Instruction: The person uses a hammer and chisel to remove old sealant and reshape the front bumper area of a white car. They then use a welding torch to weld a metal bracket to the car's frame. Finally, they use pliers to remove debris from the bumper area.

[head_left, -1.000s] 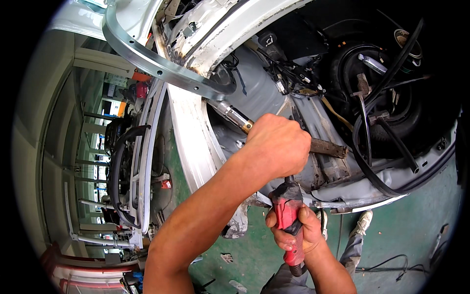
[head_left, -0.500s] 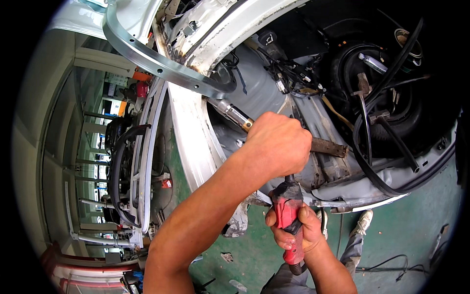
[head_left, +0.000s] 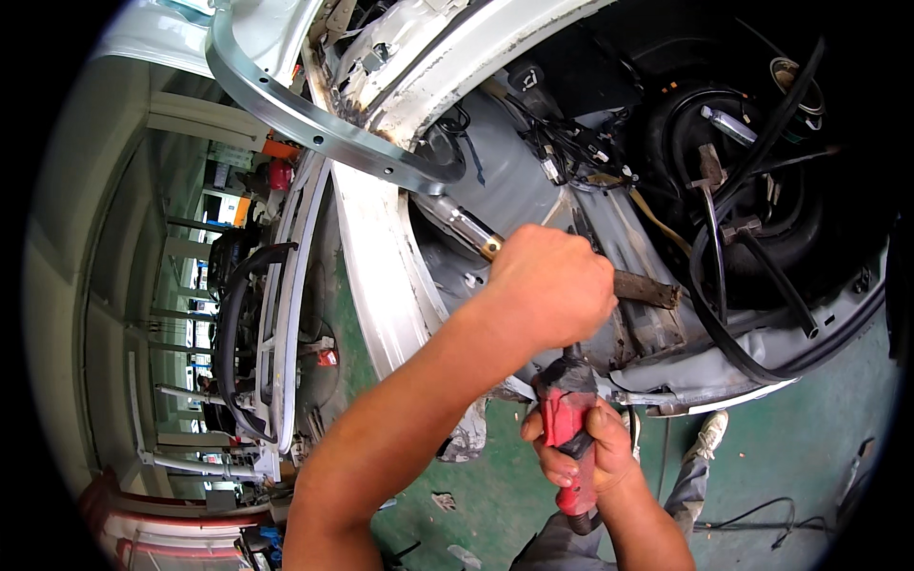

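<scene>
My left hand (head_left: 557, 285) is closed in a fist over the opening of the car body, its fingers turned out of sight. From its far-left side a metal cylinder (head_left: 466, 228) with a brass-coloured end points to a curved grey metal bar (head_left: 352, 147) with holes. What the fist encloses is hidden. Lower down, my right hand (head_left: 595, 443) grips a red and black power tool (head_left: 568, 409), its cord end toward me. The tool's dark front reaches up to just beneath the left fist. To the right of the fist, a brown, worn bar (head_left: 647, 289) sticks out.
A white, partly bare and scorched body panel (head_left: 376, 276) runs along the left. At right, a dark well holds a hammer (head_left: 707, 181), a black rubber strip (head_left: 714, 305) and an open can (head_left: 795, 84). Wiring (head_left: 571, 157) lies loose. Cables (head_left: 762, 523) cross the green floor.
Both hands and the tool appear slightly further right, as does most of the scene, so the view itself has shifted. Each hand keeps its grip.
</scene>
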A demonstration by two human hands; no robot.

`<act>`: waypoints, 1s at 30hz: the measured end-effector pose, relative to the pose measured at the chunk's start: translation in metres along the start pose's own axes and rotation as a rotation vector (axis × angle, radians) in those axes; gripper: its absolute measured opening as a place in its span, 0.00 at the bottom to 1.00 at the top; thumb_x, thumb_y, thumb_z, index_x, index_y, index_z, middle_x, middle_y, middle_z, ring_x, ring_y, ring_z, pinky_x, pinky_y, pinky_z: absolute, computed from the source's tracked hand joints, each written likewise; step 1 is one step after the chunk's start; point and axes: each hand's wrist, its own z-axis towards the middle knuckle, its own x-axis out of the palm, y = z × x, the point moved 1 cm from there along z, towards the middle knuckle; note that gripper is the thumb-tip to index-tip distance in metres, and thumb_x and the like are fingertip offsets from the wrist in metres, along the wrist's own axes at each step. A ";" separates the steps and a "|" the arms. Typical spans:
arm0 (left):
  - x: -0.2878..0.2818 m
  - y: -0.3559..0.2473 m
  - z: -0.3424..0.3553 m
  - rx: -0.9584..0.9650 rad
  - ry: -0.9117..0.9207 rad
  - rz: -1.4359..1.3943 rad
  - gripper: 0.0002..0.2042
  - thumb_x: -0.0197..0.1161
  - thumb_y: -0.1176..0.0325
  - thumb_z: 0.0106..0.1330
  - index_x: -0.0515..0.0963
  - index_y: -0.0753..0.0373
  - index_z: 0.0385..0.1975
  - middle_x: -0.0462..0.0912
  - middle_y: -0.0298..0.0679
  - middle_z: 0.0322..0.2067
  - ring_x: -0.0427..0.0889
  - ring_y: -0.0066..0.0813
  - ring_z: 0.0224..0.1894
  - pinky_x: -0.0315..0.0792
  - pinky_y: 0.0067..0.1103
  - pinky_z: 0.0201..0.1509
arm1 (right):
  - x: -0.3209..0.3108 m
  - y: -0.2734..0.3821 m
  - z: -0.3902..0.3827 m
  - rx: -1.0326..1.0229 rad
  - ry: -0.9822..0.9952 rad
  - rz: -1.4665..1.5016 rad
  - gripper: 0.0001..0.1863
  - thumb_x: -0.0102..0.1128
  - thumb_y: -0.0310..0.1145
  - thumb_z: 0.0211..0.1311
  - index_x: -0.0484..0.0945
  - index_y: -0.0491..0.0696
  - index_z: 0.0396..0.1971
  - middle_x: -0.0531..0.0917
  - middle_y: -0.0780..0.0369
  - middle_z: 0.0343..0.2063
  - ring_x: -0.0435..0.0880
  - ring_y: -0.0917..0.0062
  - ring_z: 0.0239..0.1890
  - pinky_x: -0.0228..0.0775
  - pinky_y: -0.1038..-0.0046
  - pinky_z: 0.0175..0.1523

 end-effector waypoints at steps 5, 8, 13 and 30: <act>0.012 -0.017 -0.005 0.098 -0.018 -0.070 0.26 0.59 0.44 0.67 0.85 0.61 0.18 0.83 0.46 0.19 0.86 0.48 0.26 0.78 0.38 0.32 | -0.006 0.017 -0.025 -0.020 -0.072 -0.069 0.38 0.63 0.49 0.68 0.65 0.30 0.61 0.79 0.38 0.51 0.76 0.71 0.20 0.70 0.70 0.24; 0.017 -0.031 -0.007 0.133 0.008 -0.135 0.28 0.57 0.44 0.69 0.85 0.61 0.17 0.83 0.46 0.17 0.85 0.48 0.24 0.78 0.37 0.30 | -0.001 0.031 -0.044 0.012 -0.124 -0.147 0.39 0.63 0.49 0.67 0.63 0.31 0.62 0.79 0.38 0.50 0.78 0.70 0.21 0.71 0.70 0.24; 0.007 -0.042 0.005 0.162 -0.088 -0.210 0.25 0.59 0.48 0.68 0.85 0.62 0.16 0.83 0.47 0.16 0.85 0.48 0.23 0.78 0.37 0.30 | 0.027 0.070 -0.058 0.009 -0.313 -0.659 0.36 0.66 0.44 0.66 0.63 0.39 0.65 0.83 0.46 0.49 0.87 0.69 0.30 0.80 0.71 0.30; 0.033 -0.015 0.041 -0.082 -0.275 -0.055 0.17 0.65 0.52 0.62 0.86 0.59 0.19 0.85 0.43 0.19 0.87 0.45 0.27 0.77 0.35 0.30 | -0.037 0.117 -0.001 0.177 -0.073 -0.253 0.35 0.61 0.54 0.69 0.75 0.29 0.48 0.83 0.39 0.37 0.78 0.67 0.16 0.72 0.69 0.20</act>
